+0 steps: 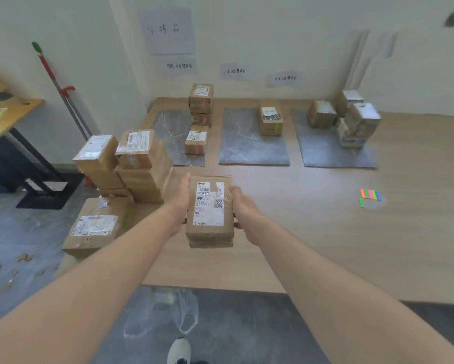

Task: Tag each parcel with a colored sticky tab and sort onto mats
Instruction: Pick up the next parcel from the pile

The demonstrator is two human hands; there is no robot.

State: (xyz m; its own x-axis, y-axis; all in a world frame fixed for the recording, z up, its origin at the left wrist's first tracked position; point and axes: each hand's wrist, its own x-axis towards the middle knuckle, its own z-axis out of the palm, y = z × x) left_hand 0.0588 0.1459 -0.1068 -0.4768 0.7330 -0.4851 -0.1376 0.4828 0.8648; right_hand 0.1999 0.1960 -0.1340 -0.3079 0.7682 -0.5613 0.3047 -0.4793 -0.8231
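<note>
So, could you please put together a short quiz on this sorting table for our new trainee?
1. True or false: both the left hand and the right hand hold the parcel.
2. Where do the sticky tabs lie? A: on a mat. B: on the bare table, to the person's right. C: on the held parcel.
3. Fill in: ___ grey mats lie along the far side of the table.
Key: 1 true; 2 B; 3 three.
</note>
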